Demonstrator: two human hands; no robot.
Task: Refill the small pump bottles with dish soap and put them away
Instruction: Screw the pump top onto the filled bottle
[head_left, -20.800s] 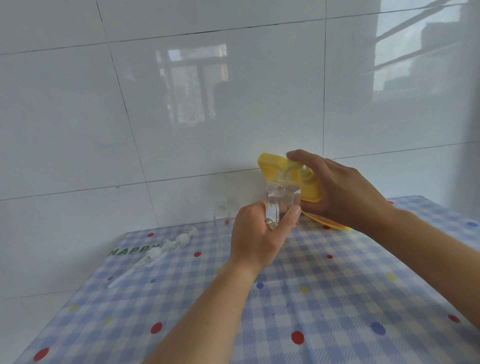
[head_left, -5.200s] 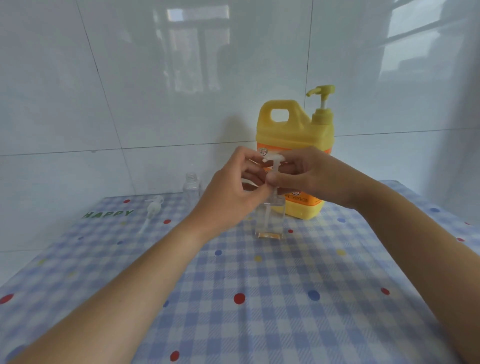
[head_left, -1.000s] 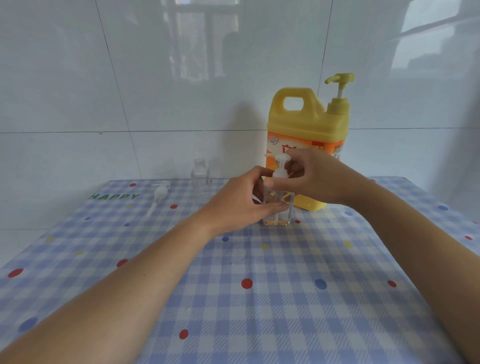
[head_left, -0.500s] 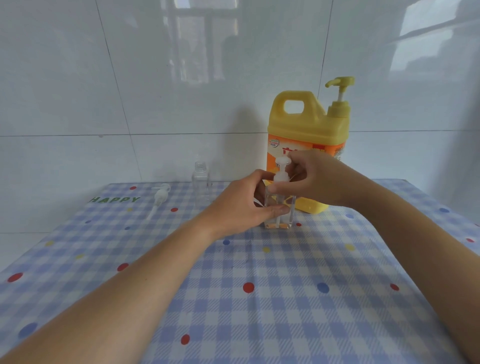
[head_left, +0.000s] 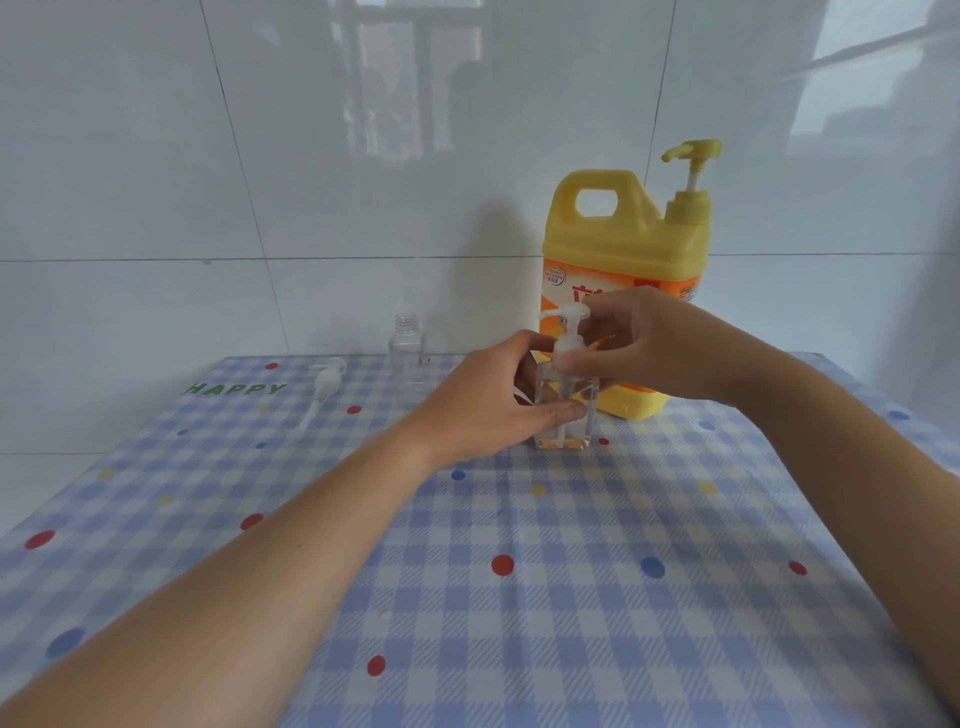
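A small clear square pump bottle (head_left: 570, 422) stands upright on the checked tablecloth, with clear liquid inside. My left hand (head_left: 493, 402) wraps around its body. My right hand (head_left: 649, 345) pinches the white pump cap (head_left: 567, 332) sitting on its neck. Behind them stands the big yellow dish soap jug (head_left: 626, 244) with its own pump. A second small clear bottle (head_left: 407, 345) stands open, without a cap, at the back near the wall. Its loose white pump (head_left: 324, 382) lies on the cloth to the left.
The table (head_left: 519, 597) is covered with a blue checked cloth with coloured dots and the word HAPPY at the back left. A white tiled wall (head_left: 363, 156) rises right behind the table. The table's left edge drops off near the lower left.
Both hands have stayed on the small bottle and its pump cap; my right fingers have shifted slightly around the cap. The bottle has stayed where it stands.
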